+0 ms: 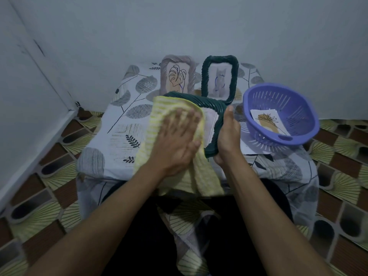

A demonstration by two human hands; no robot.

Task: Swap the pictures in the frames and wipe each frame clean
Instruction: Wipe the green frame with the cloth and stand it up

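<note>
A dark green woven frame (214, 114) is tilted up over the table's middle. My right hand (227, 134) grips its right edge, thumb up along the rim. My left hand (179, 138) lies flat, fingers spread, pressing a yellow striped cloth (157, 114) onto the frame's front; the cloth hides most of the frame and hangs down past the table edge. At the back stand two more frames against the wall: a pale mauve one (177, 75) with a leaf drawing and a dark green one (220, 78) with a faint picture.
A purple plastic colander basket (298, 100) sits at the right of the table with a loose picture (267, 121) inside. A leaf-patterned cloth (123, 124) covers the low table. Walls close in at the back and left; patterned floor surrounds it.
</note>
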